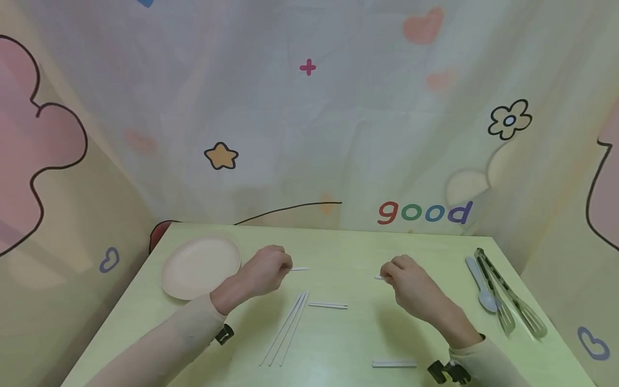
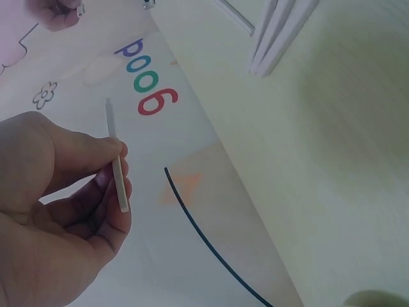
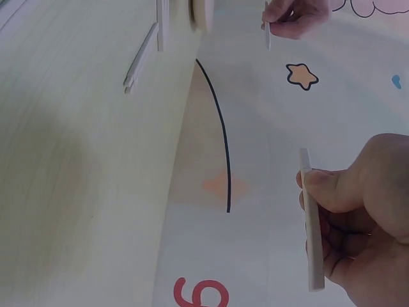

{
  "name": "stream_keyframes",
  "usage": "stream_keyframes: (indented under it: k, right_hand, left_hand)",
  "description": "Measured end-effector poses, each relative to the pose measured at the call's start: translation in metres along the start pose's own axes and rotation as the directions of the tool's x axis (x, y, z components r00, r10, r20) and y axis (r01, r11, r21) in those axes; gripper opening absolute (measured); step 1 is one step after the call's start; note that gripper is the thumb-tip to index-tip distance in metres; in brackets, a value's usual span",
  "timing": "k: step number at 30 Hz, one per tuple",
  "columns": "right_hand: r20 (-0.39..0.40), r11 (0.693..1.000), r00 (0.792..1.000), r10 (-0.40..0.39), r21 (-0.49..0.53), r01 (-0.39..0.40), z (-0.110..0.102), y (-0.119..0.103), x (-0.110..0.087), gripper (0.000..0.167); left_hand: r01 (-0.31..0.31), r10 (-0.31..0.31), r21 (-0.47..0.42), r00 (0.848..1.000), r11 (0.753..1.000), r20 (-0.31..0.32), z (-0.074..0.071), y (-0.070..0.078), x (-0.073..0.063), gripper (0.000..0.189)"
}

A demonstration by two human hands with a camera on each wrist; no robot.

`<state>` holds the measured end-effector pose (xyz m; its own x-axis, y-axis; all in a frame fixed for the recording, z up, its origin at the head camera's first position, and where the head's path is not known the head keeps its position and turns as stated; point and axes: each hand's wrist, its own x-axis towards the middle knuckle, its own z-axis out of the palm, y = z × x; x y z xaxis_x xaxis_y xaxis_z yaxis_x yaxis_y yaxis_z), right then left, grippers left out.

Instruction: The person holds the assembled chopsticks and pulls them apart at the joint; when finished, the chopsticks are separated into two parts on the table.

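Both the left hand [image 1: 265, 271] and right hand [image 1: 413, 287] are pinching short white sticks [image 3: 314, 246]. Three longer sticks [image 1: 287, 329] are lying nearby.

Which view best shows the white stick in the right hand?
The right wrist view: the white stick appears large, both ends visible, in the right hand. The head view shows just a short tip; the left wrist view, only a small end toward the upper left.

A pale green table [image 1: 338, 344] is laid with a round cream plate [image 1: 200, 266], far left; three long, fanned white sticks [image 1: 287, 328] and two groups of short white sticks [image 1: 394, 364], nearer; a pale blue spoon [image 1: 487, 302] and dark-handled slotted utensils [image 1: 504, 316], right.
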<state>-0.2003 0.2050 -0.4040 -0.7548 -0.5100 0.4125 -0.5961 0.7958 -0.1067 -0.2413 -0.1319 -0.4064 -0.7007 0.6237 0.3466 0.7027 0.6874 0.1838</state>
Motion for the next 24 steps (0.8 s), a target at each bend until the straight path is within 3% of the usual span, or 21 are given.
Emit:
stream_keyframes:
  k: [7, 13, 24]
  right_hand:
    - [-0.044, 0.999, 0.998, -0.044, -0.009, 0.043, 0.002, -0.001, -0.005, 0.015]
    - [-0.029, 0.999, 0.998, -0.051, 0.002, 0.051, 0.004, -0.001, -0.012, 0.016]
    - [-0.031, 0.996, 0.996, -0.089, 0.019, 0.090, 0.007, 0.000, -0.022, 0.021]
  left_hand:
    - [-0.056, 0.056, -0.029, 0.998, 0.998, -0.005, 0.010, 0.012, 0.013, 0.017]
    - [-0.056, 0.058, -0.045, 0.998, 0.997, 0.039, 0.016, 0.019, 0.018, 0.017]
    - [-0.057, 0.061, -0.061, 0.996, 0.997, 0.059, 0.024, 0.025, 0.024, 0.017]
